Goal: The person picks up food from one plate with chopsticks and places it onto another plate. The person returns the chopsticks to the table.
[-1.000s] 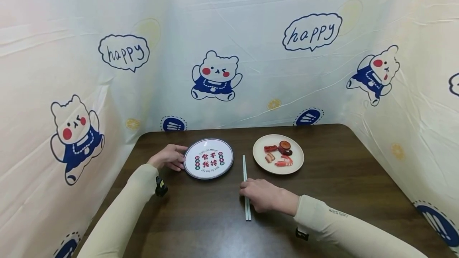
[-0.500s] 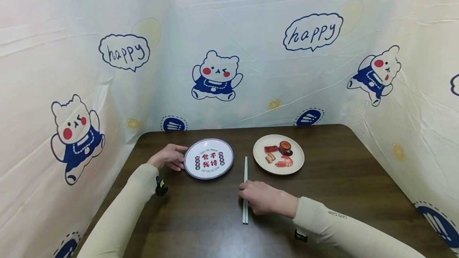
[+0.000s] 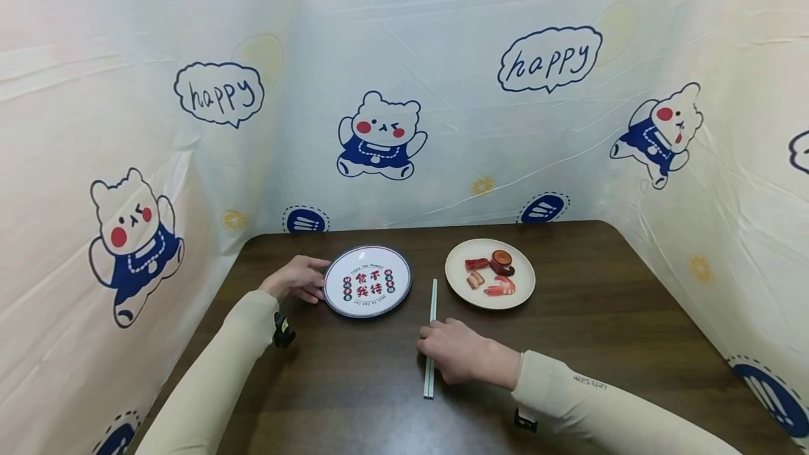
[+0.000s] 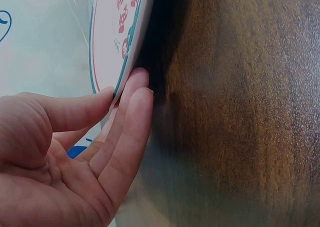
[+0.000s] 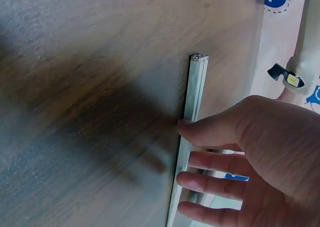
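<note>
Left of centre in the head view, a white plate with a dark rim and red lettering (image 3: 369, 283) sits near the table's back edge. My left hand (image 3: 297, 278) pinches its left rim. The left wrist view shows the thumb on the upper edge and fingertips (image 4: 137, 104) against the underside. A pair of pale metallic chopsticks (image 3: 430, 381) lies pointing away from me, right of that plate. Around their middle, my right hand (image 3: 464, 351) pinches them between thumb and fingers. The chopsticks' blunt ends (image 5: 197, 87) extend past the thumb in the right wrist view.
A cream plate (image 3: 520, 286) stands at the back right. On it are a shrimp (image 3: 501, 286), a round brown slice (image 3: 502, 258) and several small meat-like pieces. The dark wooden table (image 3: 341, 399) meets a printed curtain (image 3: 442, 160) at the back and sides.
My right hand has drawn the chopsticks slightly toward me, and their near ends have swung a little left. The left hand and both plates look the same.
</note>
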The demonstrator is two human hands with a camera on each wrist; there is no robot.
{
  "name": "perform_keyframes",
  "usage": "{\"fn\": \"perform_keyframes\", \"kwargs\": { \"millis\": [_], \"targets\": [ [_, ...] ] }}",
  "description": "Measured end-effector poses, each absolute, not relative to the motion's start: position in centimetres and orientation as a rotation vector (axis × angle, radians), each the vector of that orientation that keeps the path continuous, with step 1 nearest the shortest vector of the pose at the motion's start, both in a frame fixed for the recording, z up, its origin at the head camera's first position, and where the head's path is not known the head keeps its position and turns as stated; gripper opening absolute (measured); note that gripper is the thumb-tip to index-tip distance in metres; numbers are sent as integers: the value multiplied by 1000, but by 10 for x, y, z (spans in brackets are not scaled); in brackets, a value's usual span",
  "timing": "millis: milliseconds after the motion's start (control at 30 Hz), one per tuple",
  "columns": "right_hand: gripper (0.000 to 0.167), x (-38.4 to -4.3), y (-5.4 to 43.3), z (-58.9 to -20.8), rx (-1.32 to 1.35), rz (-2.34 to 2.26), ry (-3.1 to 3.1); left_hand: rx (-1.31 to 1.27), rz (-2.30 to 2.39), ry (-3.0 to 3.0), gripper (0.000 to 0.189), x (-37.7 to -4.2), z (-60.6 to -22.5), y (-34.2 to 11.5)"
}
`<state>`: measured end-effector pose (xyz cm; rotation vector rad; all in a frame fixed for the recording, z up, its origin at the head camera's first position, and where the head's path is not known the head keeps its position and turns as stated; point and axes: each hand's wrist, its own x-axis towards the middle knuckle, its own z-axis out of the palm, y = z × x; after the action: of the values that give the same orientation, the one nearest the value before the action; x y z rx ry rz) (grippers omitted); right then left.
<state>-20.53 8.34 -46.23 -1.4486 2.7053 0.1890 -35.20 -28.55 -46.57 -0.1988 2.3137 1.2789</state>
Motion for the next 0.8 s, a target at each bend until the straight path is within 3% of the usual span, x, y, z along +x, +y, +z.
{"fn": "perform_keyframes", "kwargs": {
  "millis": [800],
  "targets": [
    [15,-192,72,-460,-1514,315,2719,-183,1279,2323,63,-349,-462,-284]
  ]
}}
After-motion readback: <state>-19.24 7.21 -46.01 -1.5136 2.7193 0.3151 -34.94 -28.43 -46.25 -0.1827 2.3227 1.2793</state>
